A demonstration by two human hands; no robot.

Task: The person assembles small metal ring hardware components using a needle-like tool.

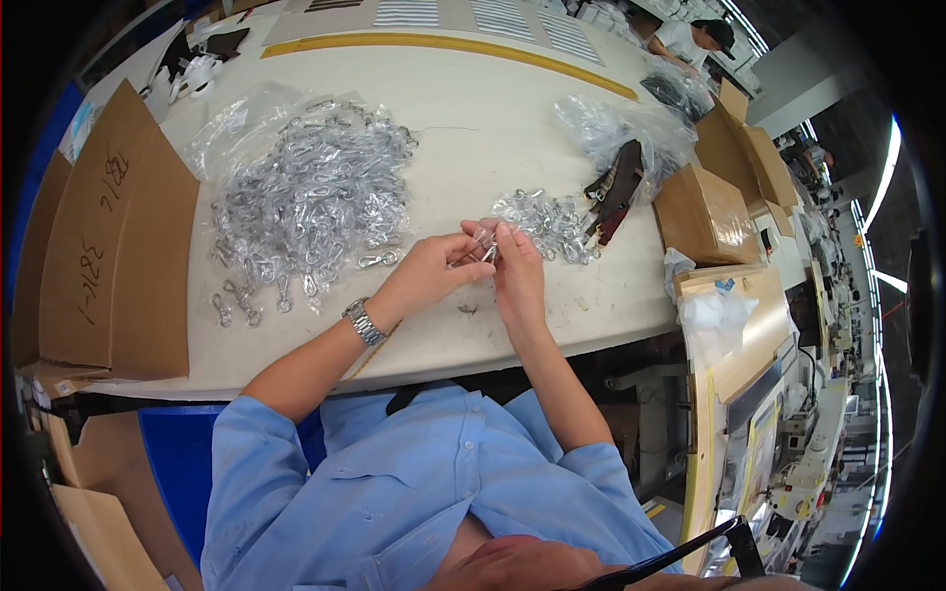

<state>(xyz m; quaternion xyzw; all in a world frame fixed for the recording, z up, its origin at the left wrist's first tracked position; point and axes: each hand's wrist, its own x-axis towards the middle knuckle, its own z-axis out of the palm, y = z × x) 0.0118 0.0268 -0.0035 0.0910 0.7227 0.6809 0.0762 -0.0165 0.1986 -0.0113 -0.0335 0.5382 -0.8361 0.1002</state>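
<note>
My left hand (432, 272), with a steel watch on its wrist, and my right hand (519, 279) meet over the near middle of the table. Between their closed fingers is a silvery snap hook (490, 252) with some clear film about it; fingers partly cover it. To the left spreads a large heap of snap hooks (320, 187), many seemingly in clear wrap. One snap hook (377, 259) lies apart at the heap's near right edge, beside my left hand. A smaller pile of snap hooks (552, 225) lies just beyond my right hand.
A tall cardboard box (118, 236) stands at the table's left. Dark straps (619, 187) and clear plastic bags (631, 128) lie right of the small pile, near another carton (705, 212). A yellow strip (443, 41) crosses the far side. Another person (690, 44) works at the far right.
</note>
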